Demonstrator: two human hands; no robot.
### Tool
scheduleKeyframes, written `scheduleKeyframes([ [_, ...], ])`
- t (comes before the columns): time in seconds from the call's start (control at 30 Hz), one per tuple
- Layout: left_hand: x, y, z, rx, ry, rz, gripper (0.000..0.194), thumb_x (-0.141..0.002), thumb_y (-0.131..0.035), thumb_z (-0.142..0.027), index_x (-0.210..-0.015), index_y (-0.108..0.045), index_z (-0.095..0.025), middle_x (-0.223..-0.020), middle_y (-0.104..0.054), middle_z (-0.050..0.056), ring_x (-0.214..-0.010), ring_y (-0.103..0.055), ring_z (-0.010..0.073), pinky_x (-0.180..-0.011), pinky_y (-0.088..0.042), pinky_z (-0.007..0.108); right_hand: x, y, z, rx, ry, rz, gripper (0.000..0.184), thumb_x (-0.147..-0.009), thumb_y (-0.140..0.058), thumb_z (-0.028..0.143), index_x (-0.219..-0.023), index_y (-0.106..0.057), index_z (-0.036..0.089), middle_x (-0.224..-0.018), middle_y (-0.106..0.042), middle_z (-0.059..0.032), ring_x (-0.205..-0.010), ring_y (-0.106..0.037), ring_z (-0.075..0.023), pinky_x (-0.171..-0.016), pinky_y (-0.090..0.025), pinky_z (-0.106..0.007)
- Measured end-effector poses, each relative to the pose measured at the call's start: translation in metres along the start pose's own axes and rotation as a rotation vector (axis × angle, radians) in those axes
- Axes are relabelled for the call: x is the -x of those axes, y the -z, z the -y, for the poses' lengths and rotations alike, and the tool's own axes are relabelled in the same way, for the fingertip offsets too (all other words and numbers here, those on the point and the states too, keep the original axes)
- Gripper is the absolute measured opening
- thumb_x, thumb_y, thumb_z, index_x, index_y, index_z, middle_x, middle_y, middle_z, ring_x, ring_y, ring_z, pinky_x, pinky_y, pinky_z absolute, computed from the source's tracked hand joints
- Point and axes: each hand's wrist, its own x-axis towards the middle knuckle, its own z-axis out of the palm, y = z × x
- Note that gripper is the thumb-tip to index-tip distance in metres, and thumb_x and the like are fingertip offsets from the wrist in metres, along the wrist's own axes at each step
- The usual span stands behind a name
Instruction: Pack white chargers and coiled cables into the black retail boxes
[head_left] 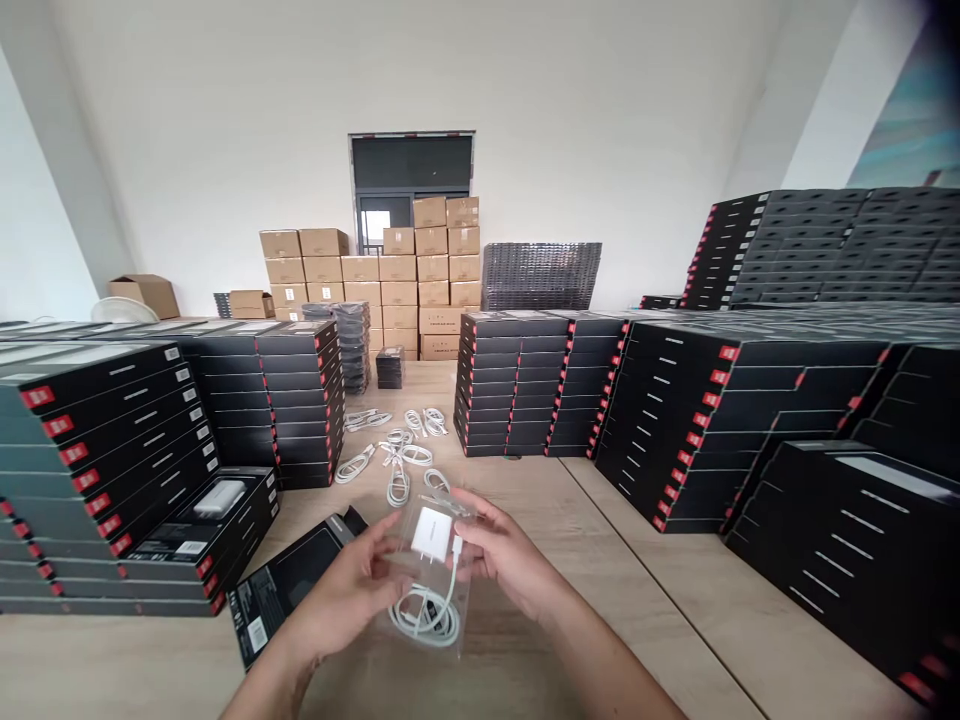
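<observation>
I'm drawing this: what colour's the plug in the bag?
The plug is white; see the head view.

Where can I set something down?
Bare table shows right of the right hand, bordered by black box stacks behind and to the right. Crowded: left of the left hand, a black box; beyond both, coiled white cables.

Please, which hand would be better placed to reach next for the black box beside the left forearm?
Probably the left hand: it is nearer the black box. The right hand is across the clear bag, farther away.
</observation>
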Motion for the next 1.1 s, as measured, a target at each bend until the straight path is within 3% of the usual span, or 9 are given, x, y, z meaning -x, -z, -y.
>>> scheduleKeyframes([
  [0.1,-0.004,0.024,0.000,-0.384,-0.169,-0.354,0.063,-0.073,-0.069,-0.043,-0.130,-0.049,-0.024,-0.140,-0.049,0.013,-0.127,-0.047,0.0309,-0.105,-0.035,0.046,-0.008,0.008,-0.002,-0.145,0.018,-0.140,0.037,-0.071,-0.070,0.018,-0.106,-0.061,0.018,-0.074,-0.073,-0.0035,-0.057,-0.069,-0.0173,-0.051,-0.053,-0.026],
  [0.17,-0.007,0.040,0.003,-0.823,-0.152,-0.484,0.064,-0.070,-0.067,-0.050,-0.127,-0.051,-0.025,-0.151,-0.035,0.014,-0.137,-0.033,0.0357,-0.112,-0.017,0.055,-0.013,0.011,-0.005,-0.266,0.056,-0.245,0.036,-0.070,-0.069,0.016,-0.104,-0.059,0.019,-0.072,-0.073,-0.0025,-0.060,-0.070,-0.0174,-0.057,-0.056,-0.029],
  [0.23,-0.009,0.050,0.009,-1.163,-0.018,-0.455,0.069,-0.064,-0.069,-0.050,-0.125,-0.054,-0.023,-0.152,-0.030,0.018,-0.140,-0.025,0.0419,-0.110,-0.007,0.062,-0.017,0.014,-0.008,-0.342,0.087,-0.290,0.038,-0.070,-0.068,0.016,-0.106,-0.057,0.022,-0.073,-0.074,-0.0005,-0.065,-0.071,-0.0167,-0.065,-0.057,-0.031],
  [0.3,-0.010,0.052,0.014,-1.332,0.108,-0.369,0.067,-0.062,-0.067,-0.045,-0.123,-0.056,-0.021,-0.144,-0.043,0.020,-0.136,-0.031,0.0446,-0.107,-0.011,0.064,-0.019,0.013,-0.010,-0.380,0.105,-0.296,0.042,-0.070,-0.066,0.016,-0.110,-0.055,0.023,-0.076,-0.074,0.0007,-0.070,-0.071,-0.0164,-0.072,-0.058,-0.034],
  [0.37,-0.008,0.048,0.014,-1.381,0.161,-0.315,0.060,-0.064,-0.062,-0.038,-0.120,-0.057,-0.020,-0.128,-0.056,0.019,-0.126,-0.044,0.0428,-0.102,-0.026,0.059,-0.018,0.009,-0.011,-0.432,0.125,-0.281,0.050,-0.069,-0.067,0.016,-0.116,-0.053,0.024,-0.080,-0.074,0.0011,-0.074,-0.070,-0.0170,-0.077,-0.058,-0.037],
  [0.47,-0.005,0.034,0.008,-1.382,0.107,-0.288,0.062,-0.063,-0.059,-0.033,-0.122,-0.055,-0.017,-0.119,-0.060,0.017,-0.116,-0.051,0.0385,-0.095,-0.037,0.051,-0.013,-0.004,-0.013,-0.516,0.187,-0.219,0.067,-0.067,-0.072,0.017,-0.128,-0.046,0.028,-0.083,-0.072,0.0025,-0.079,-0.070,-0.0166,-0.084,-0.056,-0.037],
  [0.73,-0.005,0.004,0.005,-1.379,-0.337,-0.330,0.079,-0.066,-0.064,-0.032,-0.139,-0.037,-0.017,-0.136,-0.047,0.013,-0.127,-0.041,0.0319,-0.110,-0.029,0.044,-0.004,-0.029,-0.018,-0.444,0.380,-0.230,0.071,-0.071,-0.077,0.031,-0.134,-0.046,0.035,-0.094,-0.063,0.0022,-0.093,-0.065,-0.0170,-0.094,-0.050,-0.040],
  [0.9,-0.008,0.014,0.008,-1.465,-0.447,-0.462,0.083,-0.071,-0.063,-0.030,-0.144,-0.027,-0.017,-0.137,-0.044,0.013,-0.132,-0.036,0.0336,-0.115,-0.019,0.049,-0.003,-0.024,-0.017,-0.263,0.368,-0.224,0.070,-0.073,-0.074,0.034,-0.137,-0.045,0.033,-0.099,-0.061,-0.0011,-0.081,-0.065,-0.0164,-0.079,-0.056,-0.037],
  [1.1,-0.005,0.018,0.005,-1.379,-0.483,-0.390,0.085,-0.070,-0.064,-0.027,-0.145,-0.024,-0.023,-0.137,-0.044,0.011,-0.132,-0.037,0.0325,-0.113,-0.023,0.050,0.003,-0.025,-0.010,-0.156,0.398,-0.192,0.065,-0.075,-0.073,0.035,-0.136,-0.048,0.032,-0.098,-0.058,-0.0004,-0.075,-0.062,-0.0139,-0.073,-0.058,-0.037],
])
